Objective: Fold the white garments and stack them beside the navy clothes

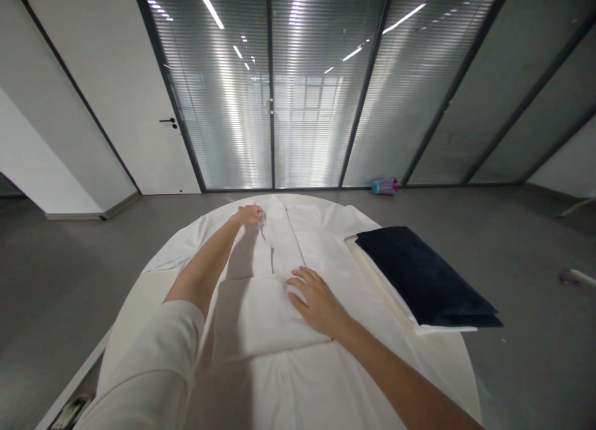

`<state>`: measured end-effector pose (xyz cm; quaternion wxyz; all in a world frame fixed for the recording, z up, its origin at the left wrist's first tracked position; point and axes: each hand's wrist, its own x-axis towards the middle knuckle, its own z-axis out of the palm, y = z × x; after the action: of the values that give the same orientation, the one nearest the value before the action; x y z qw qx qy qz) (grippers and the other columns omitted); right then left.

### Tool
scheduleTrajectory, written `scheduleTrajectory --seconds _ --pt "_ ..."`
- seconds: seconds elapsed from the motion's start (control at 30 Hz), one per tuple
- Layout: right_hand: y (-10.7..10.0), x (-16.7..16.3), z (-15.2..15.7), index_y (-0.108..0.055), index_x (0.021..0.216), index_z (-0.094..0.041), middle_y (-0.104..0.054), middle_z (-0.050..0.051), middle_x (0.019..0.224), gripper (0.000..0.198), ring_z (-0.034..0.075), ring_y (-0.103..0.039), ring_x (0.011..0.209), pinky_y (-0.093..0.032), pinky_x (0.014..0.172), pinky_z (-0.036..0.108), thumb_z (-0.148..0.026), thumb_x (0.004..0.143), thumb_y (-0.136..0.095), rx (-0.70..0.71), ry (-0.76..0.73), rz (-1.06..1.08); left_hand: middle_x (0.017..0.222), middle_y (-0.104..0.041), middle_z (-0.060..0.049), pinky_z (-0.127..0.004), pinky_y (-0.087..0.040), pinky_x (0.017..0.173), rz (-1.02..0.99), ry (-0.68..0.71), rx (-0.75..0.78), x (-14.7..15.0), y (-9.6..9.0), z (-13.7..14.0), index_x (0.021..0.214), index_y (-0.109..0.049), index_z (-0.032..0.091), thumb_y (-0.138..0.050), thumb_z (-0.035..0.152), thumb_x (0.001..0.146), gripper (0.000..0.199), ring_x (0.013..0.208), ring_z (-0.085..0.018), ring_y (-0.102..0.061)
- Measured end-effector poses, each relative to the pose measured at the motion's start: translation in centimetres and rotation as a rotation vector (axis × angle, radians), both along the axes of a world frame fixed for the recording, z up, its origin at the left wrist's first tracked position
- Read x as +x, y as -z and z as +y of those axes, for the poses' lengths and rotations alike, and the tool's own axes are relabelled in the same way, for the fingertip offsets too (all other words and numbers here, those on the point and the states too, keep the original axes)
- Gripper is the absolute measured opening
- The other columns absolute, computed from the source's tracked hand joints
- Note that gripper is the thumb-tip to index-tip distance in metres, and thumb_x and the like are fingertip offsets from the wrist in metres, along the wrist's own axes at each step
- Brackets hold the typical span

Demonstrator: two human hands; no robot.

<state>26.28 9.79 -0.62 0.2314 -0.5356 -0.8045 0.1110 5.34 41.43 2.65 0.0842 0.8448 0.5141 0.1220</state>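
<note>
A white cloth garment [270,315] with a buttoned front lies spread over a round white table [133,321], covering its middle and reaching the far rim, while bare tabletop shows along the left and right edges. The left hand [250,214] reaches to the garment's far end, near that rim, its fingers bent in close at a fabric edge; whether they pinch the cloth cannot be told. The right hand [319,300] rests palm down with fingers spread, holding nothing, on a folded-over part near the garment's middle, well apart from the left. Beside the garment on the right, a dark navy folded cloth [419,275] lies on pale layers, its near corner jutting past the table's rim. Grey floor [526,244] stretches out beyond both sides; ahead, only a narrow strip separates the far rim from a dark-framed glass partition [307,132] with slatted blinds.
</note>
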Motion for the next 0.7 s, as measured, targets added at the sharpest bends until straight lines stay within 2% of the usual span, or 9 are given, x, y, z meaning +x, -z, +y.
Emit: scheduleTrajectory --seconds 0.13,0.2,0.3,0.4,0.5,0.57,0.7 --pt "-0.1 0.0 0.0 -0.065 0.126 -0.020 -0.056 0.011 0.142 0.032 0.026 -0.041 0.139 -0.032 0.119 0.045 -0.030 0.098 -0.052 -0.008 -0.005 -0.005 0.120 -0.064 -0.011 -0.054 -0.041 0.104 0.177 -0.044 -0.037 0.7 -0.2 0.8 0.112 -0.066 0.014 -0.069 0.034 0.089 0.030 0.116 -0.028 -0.057" --pt "-0.2 0.0 0.1 -0.065 0.125 -0.020 -0.056 0.011 0.141 0.032 0.027 -0.041 0.139 -0.032 0.118 0.046 -0.030 0.098 -0.053 -0.013 -0.005 -0.005 0.125 -0.062 -0.012 -0.056 -0.037 0.106 0.231 -0.066 -0.026 0.8 -0.3 1.0 0.113 -0.067 0.014 -0.070 0.034 0.088 0.032 0.122 -0.030 -0.054" --pt "-0.2 -0.1 0.2 -0.065 0.124 -0.019 -0.057 0.011 0.139 0.031 0.028 -0.042 0.137 -0.033 0.117 0.047 -0.028 0.097 -0.054 -0.012 0.002 -0.002 0.134 -0.057 -0.012 -0.054 -0.044 0.104 0.288 -0.103 -0.006 0.7 -0.5 0.8 0.125 -0.061 0.016 -0.065 0.037 0.094 0.038 0.123 -0.029 -0.054" --pt "-0.1 -0.1 0.2 -0.066 0.123 -0.019 -0.058 0.011 0.138 0.030 0.028 -0.043 0.136 -0.034 0.115 0.047 -0.027 0.096 -0.055 -0.004 0.004 0.009 0.132 -0.058 -0.011 -0.050 -0.050 0.099 0.325 -0.121 -0.008 0.8 -1.0 0.2 0.129 -0.058 0.016 -0.062 0.038 0.096 0.040 0.116 -0.026 -0.059" --pt "0.1 -0.2 0.2 -0.067 0.119 -0.021 -0.060 0.010 0.136 0.027 0.028 -0.044 0.135 -0.034 0.114 0.048 -0.026 0.094 -0.057 0.026 0.019 0.030 0.126 -0.061 -0.011 -0.047 -0.052 0.095 0.336 -0.112 0.011 0.8 -2.4 -0.8 0.128 -0.059 0.016 -0.063 0.037 0.095 0.039 0.111 -0.025 -0.062" --pt "0.3 -0.3 0.4 -0.068 0.114 -0.022 -0.062 0.010 0.132 0.025 0.029 -0.045 0.135 -0.034 0.112 0.050 -0.025 0.091 -0.060 0.056 0.044 0.067 0.121 -0.065 -0.011 -0.043 -0.050 0.095 0.324 -0.100 0.064 0.7 -3.8 -2.0 0.128 -0.059 0.017 -0.065 0.030 0.093 0.037 0.111 -0.027 -0.063" --pt "0.6 -0.1 1.5 -0.065 0.113 -0.022 -0.067 0.009 0.122 0.025 0.027 -0.055 0.122 -0.040 0.106 0.050 -0.024 0.089 -0.058 0.092 0.090 0.296 0.121 -0.067 -0.013 -0.041 -0.042 0.097 0.286 -0.068 0.221 0.7 -7.0 -6.4 0.129 -0.058 0.019 -0.057 0.013 0.089 0.040 0.119 -0.031 -0.059"
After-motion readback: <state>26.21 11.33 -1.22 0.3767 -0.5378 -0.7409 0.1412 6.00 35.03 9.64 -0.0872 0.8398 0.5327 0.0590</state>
